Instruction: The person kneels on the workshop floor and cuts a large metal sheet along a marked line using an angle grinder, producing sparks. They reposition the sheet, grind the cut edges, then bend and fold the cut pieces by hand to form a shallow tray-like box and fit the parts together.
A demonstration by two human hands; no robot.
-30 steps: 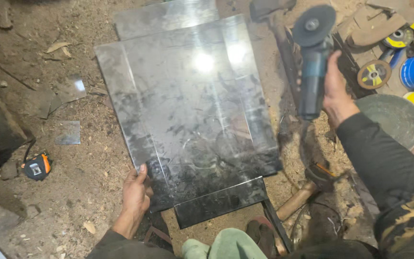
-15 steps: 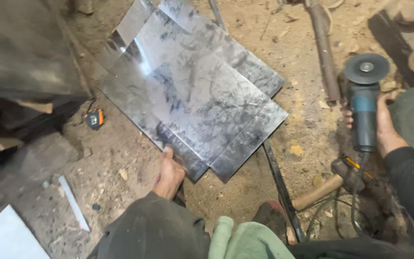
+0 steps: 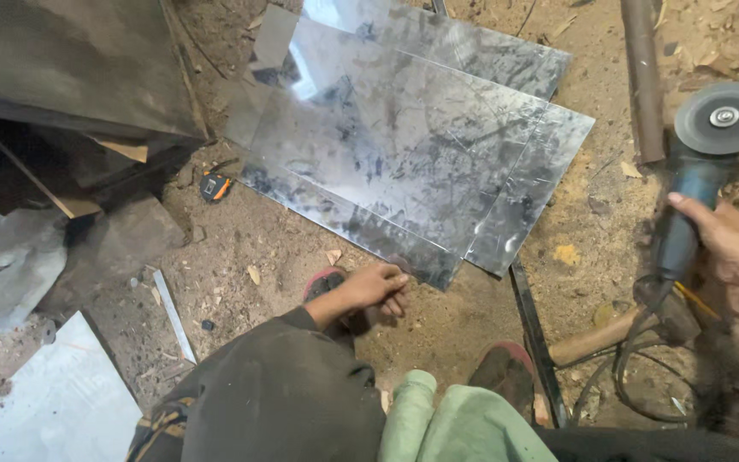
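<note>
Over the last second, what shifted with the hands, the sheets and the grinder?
The left hand now lies at the near corner of the metal sheets rather than along their near edge, and the stack sits turned in view, largely because the head moved. The right hand keeps its grip on the angle grinder, disc up. The tape measure stays beside the sheets.

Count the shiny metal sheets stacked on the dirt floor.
3 can be told apart. The top sheet fills the middle; the lower sheet sticks out at its right edge, and the back sheet at the far end. More may be hidden beneath.
</note>
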